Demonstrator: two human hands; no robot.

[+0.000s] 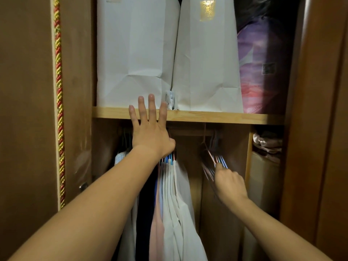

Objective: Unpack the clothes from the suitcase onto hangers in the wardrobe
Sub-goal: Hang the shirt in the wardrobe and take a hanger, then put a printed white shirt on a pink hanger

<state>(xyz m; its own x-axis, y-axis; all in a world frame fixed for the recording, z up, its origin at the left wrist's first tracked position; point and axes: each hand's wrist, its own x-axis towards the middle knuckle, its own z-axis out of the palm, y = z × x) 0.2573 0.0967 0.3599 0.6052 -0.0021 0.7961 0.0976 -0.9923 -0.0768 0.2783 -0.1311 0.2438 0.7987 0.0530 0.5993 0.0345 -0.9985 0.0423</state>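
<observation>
I face an open wardrobe. My left hand [149, 129] is spread flat with straight fingers against the front edge of the wooden shelf [226, 117], just above a row of hung clothes [175, 200] in white, pink and dark blue. My right hand [228, 182] has curled fingers around the lower bars of a bunch of empty hangers [216, 159] hanging from the rail at the right. The rail itself is mostly hidden under the shelf. No suitcase is in view.
Two tall white paper bags [205, 59] and a purple bedding bag [263, 68] stand on the shelf. Folded cloth [267, 144] lies in a side compartment at the right. Wooden wardrobe doors flank both sides; a red-and-gold cord [59, 102] hangs at the left.
</observation>
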